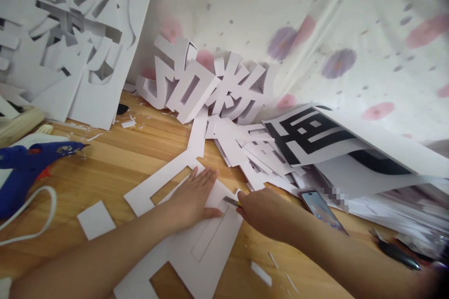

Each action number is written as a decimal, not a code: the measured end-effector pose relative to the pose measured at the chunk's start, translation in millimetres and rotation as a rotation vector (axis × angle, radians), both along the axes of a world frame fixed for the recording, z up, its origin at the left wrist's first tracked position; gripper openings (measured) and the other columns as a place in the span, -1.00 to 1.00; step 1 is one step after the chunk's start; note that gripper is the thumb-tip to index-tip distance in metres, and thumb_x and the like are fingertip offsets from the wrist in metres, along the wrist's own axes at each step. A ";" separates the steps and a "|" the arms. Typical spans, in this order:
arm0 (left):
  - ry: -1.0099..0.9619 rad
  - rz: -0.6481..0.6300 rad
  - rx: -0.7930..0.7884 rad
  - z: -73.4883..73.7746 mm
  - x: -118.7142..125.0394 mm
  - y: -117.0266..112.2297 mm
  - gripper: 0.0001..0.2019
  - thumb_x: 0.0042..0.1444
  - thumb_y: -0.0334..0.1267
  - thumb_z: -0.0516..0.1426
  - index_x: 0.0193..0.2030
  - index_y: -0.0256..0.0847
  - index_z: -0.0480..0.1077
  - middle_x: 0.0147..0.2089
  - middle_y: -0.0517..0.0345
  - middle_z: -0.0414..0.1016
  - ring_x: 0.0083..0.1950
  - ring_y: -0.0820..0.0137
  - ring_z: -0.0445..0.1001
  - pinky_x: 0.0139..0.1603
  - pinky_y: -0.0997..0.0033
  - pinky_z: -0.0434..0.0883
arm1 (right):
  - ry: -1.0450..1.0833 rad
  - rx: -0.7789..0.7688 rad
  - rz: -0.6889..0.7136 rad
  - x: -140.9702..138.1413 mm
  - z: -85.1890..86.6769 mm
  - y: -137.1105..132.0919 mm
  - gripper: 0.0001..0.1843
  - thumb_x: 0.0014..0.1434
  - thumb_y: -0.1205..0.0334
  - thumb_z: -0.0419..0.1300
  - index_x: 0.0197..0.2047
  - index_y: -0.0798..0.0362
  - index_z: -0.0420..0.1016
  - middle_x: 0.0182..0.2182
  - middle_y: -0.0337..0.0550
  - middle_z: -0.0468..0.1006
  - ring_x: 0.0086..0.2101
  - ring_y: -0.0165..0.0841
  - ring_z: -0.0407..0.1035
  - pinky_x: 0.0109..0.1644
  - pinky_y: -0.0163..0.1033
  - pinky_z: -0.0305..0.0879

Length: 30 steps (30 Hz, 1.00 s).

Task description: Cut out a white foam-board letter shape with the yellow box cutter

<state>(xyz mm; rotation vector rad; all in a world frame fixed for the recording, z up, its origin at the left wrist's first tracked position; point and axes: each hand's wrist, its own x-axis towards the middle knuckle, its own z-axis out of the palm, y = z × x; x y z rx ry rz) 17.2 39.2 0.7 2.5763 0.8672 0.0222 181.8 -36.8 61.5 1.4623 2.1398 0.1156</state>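
My left hand point(194, 196) lies flat with fingers stretched out, pressing down a white foam-board cutout point(210, 247) on the wooden floor. My right hand point(263, 210) is closed round a small craft knife point(231, 202). The blade tip touches the board just right of my left thumb. A long rectangular outline is cut into the board below the blade.
A blue glue gun point(31, 159) with a white cord lies at left. Cut white characters point(203, 88) lean on a floral cloth behind. Printed black-and-white sheets point(308, 135), a phone point(321, 208) and black scissors point(396, 250) lie at right. White scraps point(95, 218) dot the floor.
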 end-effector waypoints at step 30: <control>-0.057 0.024 0.047 -2.5 -3.6 -1.3 -0.11 0.06 0.20 0.02 0.32 -0.44 -0.17 0.35 -0.15 -0.13 0.36 0.27 -0.16 0.33 0.20 -0.24 | 0.065 0.111 -0.223 -1.3 -6.7 -43.0 -0.81 0.26 0.23 -0.08 -0.33 0.06 0.29 -0.61 -0.17 0.50 -0.61 -0.27 0.42 -0.63 -0.27 -0.23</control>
